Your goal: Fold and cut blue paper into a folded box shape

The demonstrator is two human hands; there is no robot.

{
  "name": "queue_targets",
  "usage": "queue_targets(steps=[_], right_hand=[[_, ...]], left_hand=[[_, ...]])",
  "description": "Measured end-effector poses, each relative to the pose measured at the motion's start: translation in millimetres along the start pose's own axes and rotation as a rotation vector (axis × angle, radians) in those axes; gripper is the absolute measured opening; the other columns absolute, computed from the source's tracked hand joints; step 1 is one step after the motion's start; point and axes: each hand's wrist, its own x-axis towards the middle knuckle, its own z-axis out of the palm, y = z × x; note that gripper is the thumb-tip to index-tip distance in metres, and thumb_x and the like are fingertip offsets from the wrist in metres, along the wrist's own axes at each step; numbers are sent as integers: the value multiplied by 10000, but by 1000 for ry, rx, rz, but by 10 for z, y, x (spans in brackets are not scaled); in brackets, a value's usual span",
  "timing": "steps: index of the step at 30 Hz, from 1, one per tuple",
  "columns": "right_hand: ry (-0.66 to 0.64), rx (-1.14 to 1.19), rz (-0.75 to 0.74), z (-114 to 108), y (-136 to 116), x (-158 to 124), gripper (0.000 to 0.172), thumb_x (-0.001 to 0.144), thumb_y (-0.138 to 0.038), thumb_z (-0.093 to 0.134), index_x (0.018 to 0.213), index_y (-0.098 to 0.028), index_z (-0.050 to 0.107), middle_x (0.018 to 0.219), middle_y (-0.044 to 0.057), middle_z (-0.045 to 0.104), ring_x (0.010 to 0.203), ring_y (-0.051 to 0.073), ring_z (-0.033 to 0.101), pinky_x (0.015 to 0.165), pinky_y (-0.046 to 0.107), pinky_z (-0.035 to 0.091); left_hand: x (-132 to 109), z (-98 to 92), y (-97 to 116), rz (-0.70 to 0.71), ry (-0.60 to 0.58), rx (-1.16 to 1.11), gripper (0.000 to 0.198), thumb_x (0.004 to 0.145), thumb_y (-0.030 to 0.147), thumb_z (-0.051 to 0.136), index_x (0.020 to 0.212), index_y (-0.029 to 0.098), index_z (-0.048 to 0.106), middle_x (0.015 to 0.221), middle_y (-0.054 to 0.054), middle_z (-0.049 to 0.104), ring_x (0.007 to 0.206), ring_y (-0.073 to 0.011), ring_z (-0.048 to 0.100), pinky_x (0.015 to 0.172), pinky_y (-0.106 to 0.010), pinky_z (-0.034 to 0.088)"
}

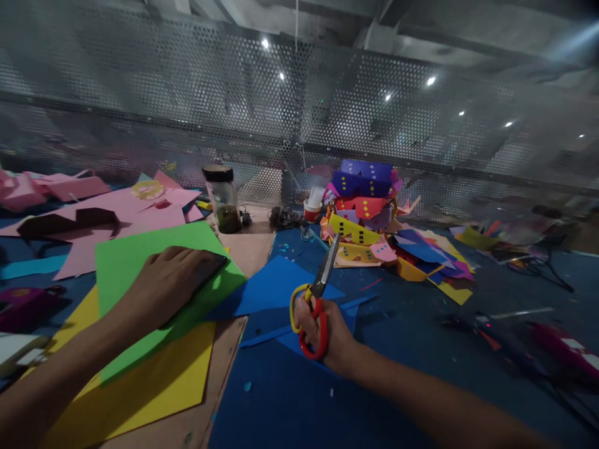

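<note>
My right hand grips a pair of scissors by its red and yellow handle loops, blades pointing up and away. The scissors are over blue paper sheets, and no paper shows between the blades. On the left, my left hand is wrapped over a flat dark smartphone, covering most of it. The phone is over a green sheet of paper, which overlaps a yellow sheet and the blue ones.
A lidded jar stands at the back beside pink paper. Decorated colored paper pieces are piled right of a red and white cup. Magenta tools lie at both sides, with cables at right. A perforated metal screen rises behind.
</note>
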Motion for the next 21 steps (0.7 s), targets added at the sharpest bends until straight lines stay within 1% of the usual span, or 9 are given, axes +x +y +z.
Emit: queue_targets(steps=[1,3,4,5,6,8,11,14,21], right_hand=[[3,-2,-4,2,9,0,428,1001,-559,474,772,-204,546,644,-30,488,533,116,428,498,245,360],[14,-12,-11,5,36,1,441,1011,-553,453,762,-203,552,636,-29,486,536,120,434,509,248,365],[16,-16,-16,6,50,2,444,1019,-547,439,761,-204,551,633,-30,483,537,121,434,515,250,366],[16,-15,-22,7,65,5,440,1026,-539,424,765,-207,547,637,-31,480,540,121,432,520,252,367],[15,-13,-31,7,79,8,433,1033,-529,411,769,-210,537,646,-32,479,547,122,431,527,253,368],[8,-19,-52,4,101,18,413,1042,-509,401,779,-214,517,666,-33,475,572,125,436,548,258,376],[13,-55,-77,-2,116,33,394,1048,-487,400,791,-213,518,690,-28,485,614,134,456,592,265,397],[15,-93,-88,-6,105,39,402,1049,-478,399,778,-211,527,692,-24,499,624,136,461,604,264,401],[2,-66,-36,-10,56,22,433,1051,-489,383,783,-202,564,649,-28,500,563,125,450,547,251,379]], left_hand=[[5,-41,64,8,11,-6,290,919,149,498,1131,293,635,1109,-59,712,1129,-390,561,837,-461,373],[-2,-116,269,45,50,-64,321,940,119,418,1139,269,620,1132,-72,692,1130,-355,556,895,-471,374],[-16,-140,403,93,57,-134,336,930,86,396,1138,244,607,1145,-78,686,1131,-335,556,929,-469,376],[-37,-149,550,163,16,-212,350,920,50,377,1120,232,598,1142,-74,683,1131,-303,559,957,-448,380],[-64,-141,702,268,-1,-298,360,904,27,364,1083,232,599,1084,-60,690,1066,-268,580,926,-415,396],[-125,-86,982,415,-88,-394,345,918,35,376,1094,238,591,1087,-49,691,1010,-230,598,901,-383,392],[-195,39,1251,547,-74,-431,261,900,62,384,976,219,580,922,-49,684,817,-217,578,790,-383,373],[-212,133,1329,571,-94,-424,260,912,64,366,963,211,575,904,-63,681,814,-225,572,775,-388,363],[-229,254,1272,571,-92,-473,299,920,31,348,1003,202,579,941,-65,698,808,-216,580,775,-371,382]])
